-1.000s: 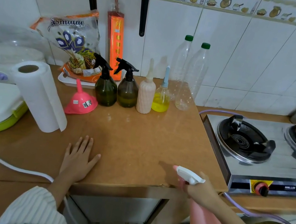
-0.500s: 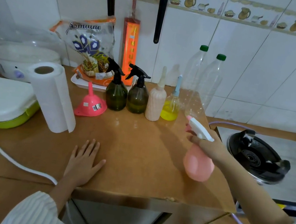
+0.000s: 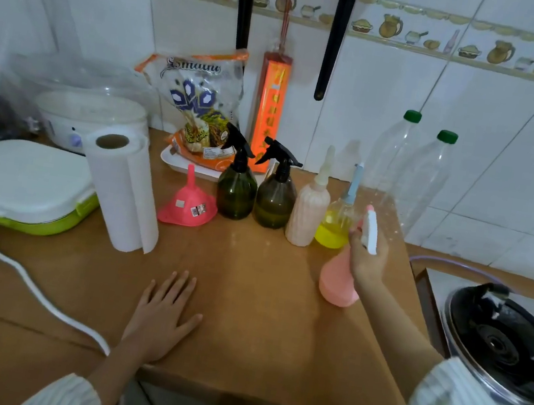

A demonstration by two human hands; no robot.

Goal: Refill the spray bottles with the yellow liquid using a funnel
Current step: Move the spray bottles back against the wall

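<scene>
Our right hand [image 3: 368, 255] is wrapped around the neck of the pink spray bottle [image 3: 337, 282], fingers curled just under its white trigger head [image 3: 370, 230]. We cannot tell whether its base touches the brown counter [image 3: 243, 303] or hangs just above it. The bottle sits at about three o'clock from the counter's middle, just in front of the small bottle with yellow liquid [image 3: 334, 226].

Our left hand [image 3: 162, 315] lies flat on the counter at six o'clock, fingers straight and spread, holding nothing.

Along the twelve o'clock side runs a row: the pink funnel [image 3: 189, 203], lying mouth down, then two dark green spray bottles [image 3: 236, 190] with black triggers, a pale ribbed bottle [image 3: 307, 217], and the yellow one touching it. Behind them, toward one o'clock, two clear plastic bottles [image 3: 424, 181] with green caps stand against the tiled wall.

At ten o'clock a paper towel roll [image 3: 121, 191] stands upright, beside a white box with a green base [image 3: 22, 186]. A white cord [image 3: 22, 276] crosses the counter at eight o'clock. A gas burner [image 3: 501, 341] sits off the counter at four o'clock.
</scene>
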